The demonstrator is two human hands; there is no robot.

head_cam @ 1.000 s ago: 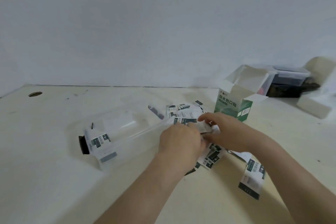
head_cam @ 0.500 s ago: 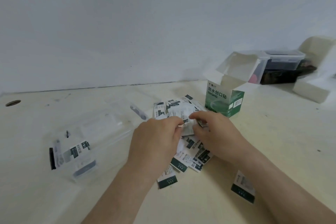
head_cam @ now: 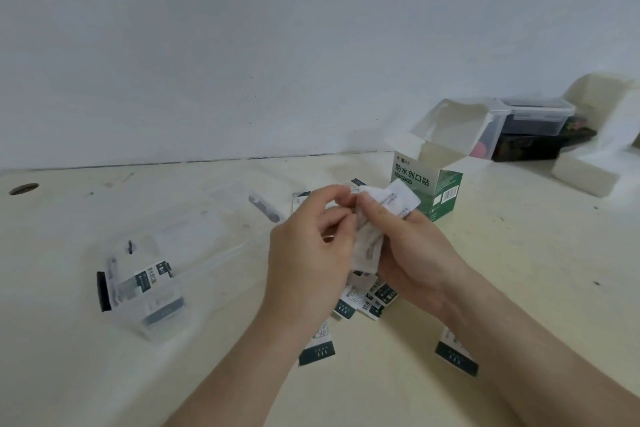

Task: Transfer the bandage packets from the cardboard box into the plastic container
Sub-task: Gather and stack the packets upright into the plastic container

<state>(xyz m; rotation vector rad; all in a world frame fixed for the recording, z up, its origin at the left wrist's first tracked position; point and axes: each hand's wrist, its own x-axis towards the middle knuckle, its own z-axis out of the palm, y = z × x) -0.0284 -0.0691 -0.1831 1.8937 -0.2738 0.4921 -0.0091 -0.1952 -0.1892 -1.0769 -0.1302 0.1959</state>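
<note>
My left hand (head_cam: 308, 253) and my right hand (head_cam: 412, 250) are raised above the table, and both grip a small bunch of white bandage packets (head_cam: 384, 218) between them. More green-and-white packets (head_cam: 363, 298) lie scattered on the table under my hands, one (head_cam: 317, 347) near my left forearm and one (head_cam: 455, 354) by my right. The green cardboard box (head_cam: 429, 187) stands open just behind my hands. The clear plastic container (head_cam: 152, 274) lies to the left with a packet or two inside.
A clear lid (head_cam: 249, 198) lies behind the container. At the back right stand a lidded plastic tub (head_cam: 533, 118) on dark items and a white open box (head_cam: 595, 163). A cable hole (head_cam: 23, 188) is at the table's far left.
Both hands have lifted off the pile on the table, bringing up a bunch of packets held between them.
</note>
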